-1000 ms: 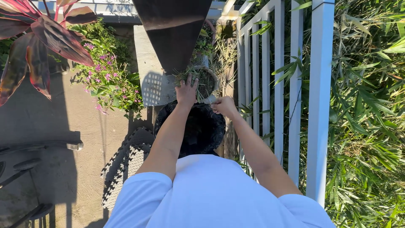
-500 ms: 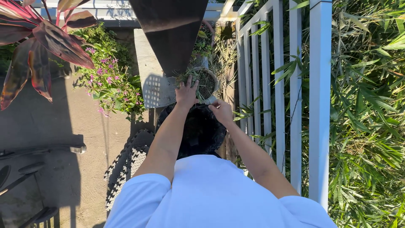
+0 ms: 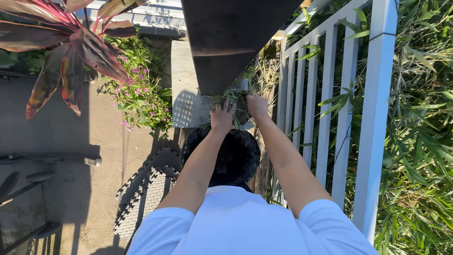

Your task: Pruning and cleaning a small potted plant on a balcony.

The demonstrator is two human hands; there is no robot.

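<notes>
Grassy tufts (image 3: 232, 100) are sprouting from a small round pot (image 3: 243, 123) that is sitting at the far end of the person's reach, tucked under a dark slanted panel (image 3: 226, 42) and just beside a white railing (image 3: 339, 108) on the right. Both hands are lying on the near side of that pot, so the grass is standing straight ahead of them and slightly up. The left hand (image 3: 222, 118) is resting on the pot's left part with fingers spread wide, pressing down among the blades. The right hand (image 3: 257, 105) is reaching a little farther in, on the pot's right part, its fingers curling into the grass; whether they are pinching a tuft I cannot tell. Neither hand is clearly nearer; the right is sitting slightly deeper. Just nearer than the pot, under the forearms, a larger black round pot (image 3: 236, 156) is standing. To the left, a pink-flowered plant (image 3: 141, 94) and a red-leaved plant (image 3: 71, 52) are growing beside the concrete floor (image 3: 56, 141). Beyond the railing, bamboo leaves (image 3: 420, 132) are crowding in.
</notes>
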